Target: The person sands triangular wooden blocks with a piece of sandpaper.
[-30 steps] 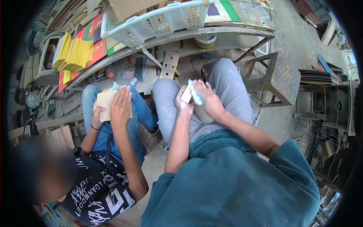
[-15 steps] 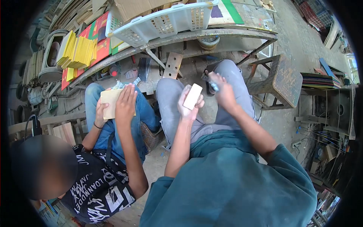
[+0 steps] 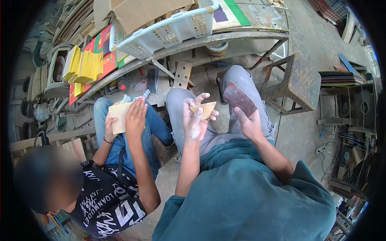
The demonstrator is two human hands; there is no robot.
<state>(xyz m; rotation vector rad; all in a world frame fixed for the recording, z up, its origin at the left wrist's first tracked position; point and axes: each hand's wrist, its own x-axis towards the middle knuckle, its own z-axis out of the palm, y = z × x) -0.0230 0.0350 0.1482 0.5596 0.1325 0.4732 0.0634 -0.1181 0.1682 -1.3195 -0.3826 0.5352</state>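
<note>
My left hand (image 3: 194, 125) is closed on a small pale wooden block (image 3: 206, 110), held tilted between thumb and fingers above my lap. The palm looks dusted with white powder. In my right hand (image 3: 251, 126) is a dark reddish-brown sheet of sandpaper (image 3: 241, 99), pinched at its lower edge under the thumb. The sheet stands over my right thigh, apart from the block. To my left, a co-worker's hands (image 3: 136, 116) hold a flat pale wooden board (image 3: 119, 116) over their knees.
A low table (image 3: 241, 38) runs across the front, bearing a white plastic basket (image 3: 173, 30) with cardboard in it. Stacks of yellow pieces (image 3: 86, 66) lie at its left end. A worn stool (image 3: 299, 82) stands to my right, and a board with holes (image 3: 183, 74) leans beneath the table.
My left hand has turned the block to a tilted angle. My right hand, blurred before, has come lower and the sandpaper now shows spread out. The co-worker still holds the board.
</note>
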